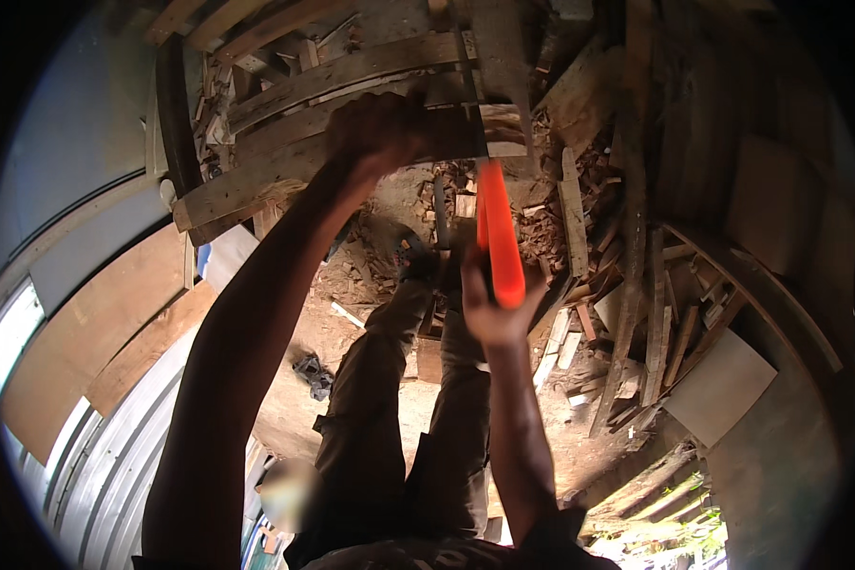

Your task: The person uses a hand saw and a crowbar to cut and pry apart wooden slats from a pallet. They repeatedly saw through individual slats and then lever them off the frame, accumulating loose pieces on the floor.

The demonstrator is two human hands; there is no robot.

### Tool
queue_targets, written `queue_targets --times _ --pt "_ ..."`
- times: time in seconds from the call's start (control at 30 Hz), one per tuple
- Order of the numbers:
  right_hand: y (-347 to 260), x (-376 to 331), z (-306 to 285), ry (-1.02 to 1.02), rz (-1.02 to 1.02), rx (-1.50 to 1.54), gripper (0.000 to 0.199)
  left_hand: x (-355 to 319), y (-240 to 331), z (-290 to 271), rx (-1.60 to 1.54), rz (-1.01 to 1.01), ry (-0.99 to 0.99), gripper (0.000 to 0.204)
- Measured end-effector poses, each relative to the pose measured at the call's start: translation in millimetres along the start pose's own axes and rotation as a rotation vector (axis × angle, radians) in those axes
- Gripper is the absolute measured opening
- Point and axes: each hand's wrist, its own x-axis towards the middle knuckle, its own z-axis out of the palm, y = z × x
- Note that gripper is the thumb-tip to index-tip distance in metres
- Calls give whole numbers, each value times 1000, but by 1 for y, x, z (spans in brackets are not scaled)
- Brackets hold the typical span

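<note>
My right hand is closed round the bright orange handle of a handsaw. The saw's thin dark blade points away from me, edge-on, across a wooden board. A short pale end of that board shows to the right of the blade. On its left part, my left hand bears down with the fingers closed about it; shadow hides the fingertips. Beneath the board lies a bench of rough slats. Whether the blade sits inside a cut cannot be made out.
Wood scraps and chips cover the ground beyond and to the right. Long planks lean there, near a pale square panel. Corrugated metal sheet and plywood stand at left. My legs are below the bench.
</note>
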Motion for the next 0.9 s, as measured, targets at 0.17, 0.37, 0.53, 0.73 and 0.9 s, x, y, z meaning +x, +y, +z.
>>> queue_targets --times 0.17,0.37,0.53,0.73,0.9 --pt "75 -206 -79 -41 88 -229 25 -16 7 -10 -14 -153 31 56" --pt "4 7 -6 -66 -176 29 19 -5 12 -2 162 -14 -5 51" --pt "-19 5 -1 -41 -66 111 38 -3 -14 16 202 0 125 69" --pt "46 -81 -25 -44 -93 -60 36 -7 8 0 -96 -90 200 80" --pt "54 -197 -84 -32 -32 192 15 -8 -20 13 -86 -131 250 80"
